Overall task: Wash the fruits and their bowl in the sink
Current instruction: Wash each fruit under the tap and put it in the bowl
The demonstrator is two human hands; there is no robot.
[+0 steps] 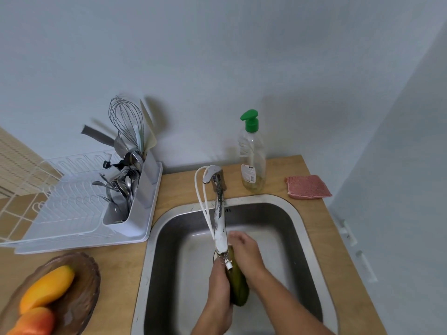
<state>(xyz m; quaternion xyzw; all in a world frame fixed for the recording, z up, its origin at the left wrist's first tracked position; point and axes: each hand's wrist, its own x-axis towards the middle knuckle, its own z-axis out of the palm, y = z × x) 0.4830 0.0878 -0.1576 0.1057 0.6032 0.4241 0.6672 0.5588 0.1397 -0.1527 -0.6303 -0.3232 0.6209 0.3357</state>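
Over the steel sink (302,228) both my hands hold a long dark green fruit (238,288) right under the tap's spout (221,228). My left hand (219,284) grips its left side. My right hand (246,252) wraps over its upper end. The spout hides part of the fruit's top. On the counter at lower left stands a brown glass bowl (84,286) holding a yellow-orange fruit (47,288) and an orange-red fruit (33,321).
A clear dish soap bottle with a green pump (251,153) stands behind the sink, and a pink sponge cloth (307,187) lies to its right. A white dish rack (72,209) with cutlery and a whisk fills the left counter. The wall is close on the right.
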